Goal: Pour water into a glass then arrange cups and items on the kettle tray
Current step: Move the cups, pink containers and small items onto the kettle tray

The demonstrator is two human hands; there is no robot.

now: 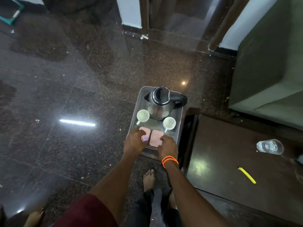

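A grey perforated tray [178,128] is out in front of me over the floor. On its far end stands a steel kettle [159,102] with a black lid and handle. Two white cups sit in front of it, the left cup [143,115] and the right cup [169,123], both upright. Two pink flat packets lie at the near end, the left packet [147,132] and the right packet [155,138]. My left hand [134,142] and my right hand [168,146] grip the tray's near edge, thumbs on the packets. A small purple item [144,138] shows by my left thumb.
A dark wooden table [229,161] stands to the right, its corner touching the tray. On it are a glass of water [269,146] and a yellow strip [246,175]. A green sofa [268,71] is beyond. Polished granite floor [73,95] spreads left. My bare foot [148,179] is below the tray.
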